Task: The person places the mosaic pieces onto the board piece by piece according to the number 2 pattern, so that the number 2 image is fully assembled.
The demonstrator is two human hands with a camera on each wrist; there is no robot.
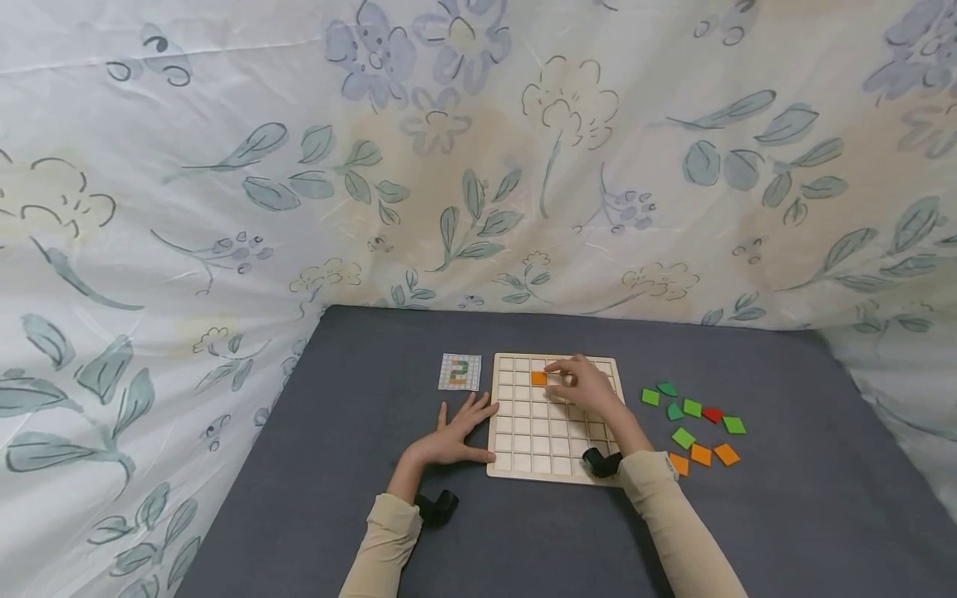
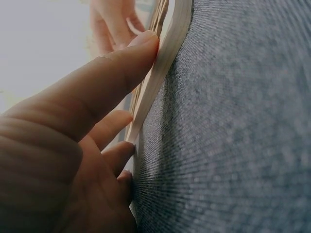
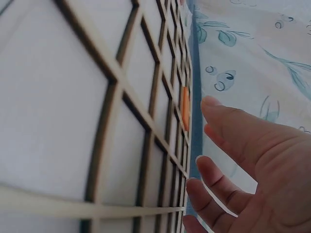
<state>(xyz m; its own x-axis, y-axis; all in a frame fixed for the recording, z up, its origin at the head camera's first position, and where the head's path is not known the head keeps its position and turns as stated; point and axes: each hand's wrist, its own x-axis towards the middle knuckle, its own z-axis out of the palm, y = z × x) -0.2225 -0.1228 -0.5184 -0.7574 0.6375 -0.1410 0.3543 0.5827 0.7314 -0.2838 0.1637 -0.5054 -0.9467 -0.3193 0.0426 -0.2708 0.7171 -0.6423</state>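
A wooden grid board (image 1: 523,442) with square cells lies on the dark cloth. One orange square tile (image 1: 539,379) sits in a cell near its far edge; in the right wrist view this tile (image 3: 185,108) shows side-on among the dividers. My right hand (image 1: 585,387) hovers over the board just right of the tile, thumb and fingers apart with nothing between them. Spread along the board's left edge, my left hand (image 1: 447,440) touches it with thumb and fingertips. In the left wrist view, the thumb (image 2: 121,65) lies against the board's rim (image 2: 167,53).
A small pattern card (image 1: 459,372) with a coloured grid lies left of the board. To the right are scattered light green tiles (image 1: 692,408), dark green pieces (image 1: 667,389), a red piece (image 1: 713,414) and orange tiles (image 1: 726,454). A floral curtain (image 1: 478,166) hangs behind the table.
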